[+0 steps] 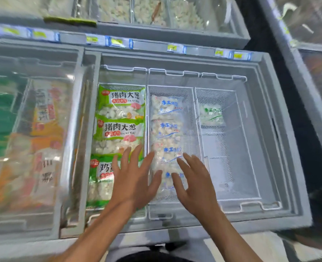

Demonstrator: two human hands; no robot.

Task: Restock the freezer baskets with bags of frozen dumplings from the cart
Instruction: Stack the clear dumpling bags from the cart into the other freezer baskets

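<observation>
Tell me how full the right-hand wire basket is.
Nearly empty: the right basket holds one green-printed dumpling bag at its far end; bare mesh floor shows elsewhere.

White wire-mesh baskets (196,110) sit inside the matt grey plastic freezer (281,167); the dumpling bags (167,129) in them are glossy clear plastic.

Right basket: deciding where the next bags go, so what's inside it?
The right basket holds one small green-print bag at its far end; otherwise bare mesh and floor show. Nothing visibly covers its contents.
</observation>
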